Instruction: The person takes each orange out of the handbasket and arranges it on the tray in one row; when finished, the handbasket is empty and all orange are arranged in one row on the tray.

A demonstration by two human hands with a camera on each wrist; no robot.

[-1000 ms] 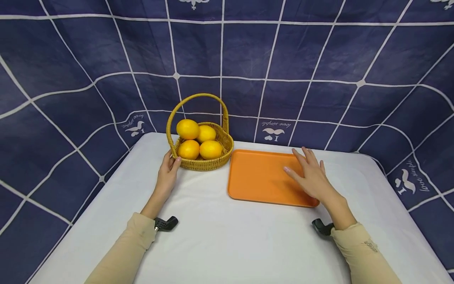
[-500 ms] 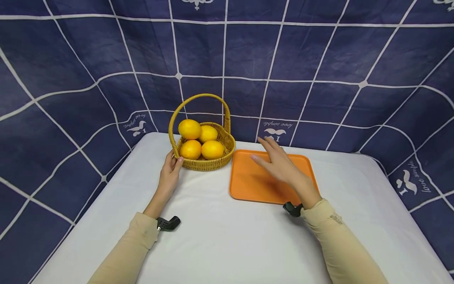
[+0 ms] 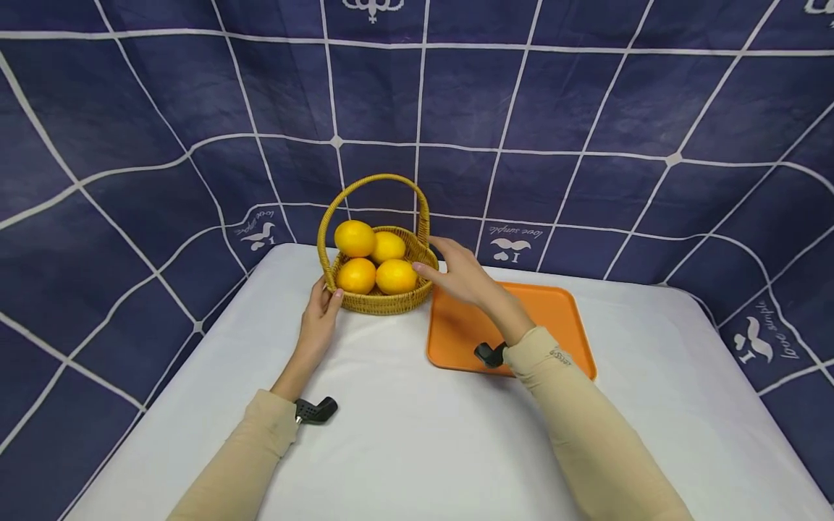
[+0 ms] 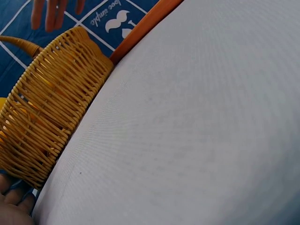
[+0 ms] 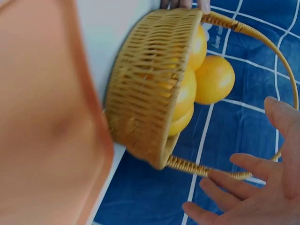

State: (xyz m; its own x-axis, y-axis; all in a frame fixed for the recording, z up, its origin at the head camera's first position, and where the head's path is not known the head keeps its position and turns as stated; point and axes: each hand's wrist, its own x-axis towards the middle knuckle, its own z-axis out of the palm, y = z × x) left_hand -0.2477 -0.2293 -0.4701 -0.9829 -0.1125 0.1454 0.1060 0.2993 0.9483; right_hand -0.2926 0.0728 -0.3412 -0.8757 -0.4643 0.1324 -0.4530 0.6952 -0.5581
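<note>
A golden wicker basket (image 3: 381,305) with a tall arched handle stands upright at the back of the table. Several smooth yellow-orange fruits, probably oranges, are heaped inside; one fruit (image 3: 355,239) rests on top of the others. My left hand (image 3: 318,318) grips the basket's left rim at the handle's foot, thumb in front. At the basket's right side, my right hand (image 3: 462,273) hovers with spread fingers, its thumb near the front right fruit (image 3: 396,277). The right wrist view shows nothing held in that hand (image 5: 262,187).
An orange rectangular tray (image 3: 554,318) lies just right of the basket, partly beneath my right forearm. White cloth (image 3: 417,434) covers the table. A dark blue curtain (image 3: 586,101) with white lines hangs behind and at both sides.
My right hand has moved left, from above the right part of the tray to the basket's right side. My left hand stays on the basket, and the fruits have not moved.
</note>
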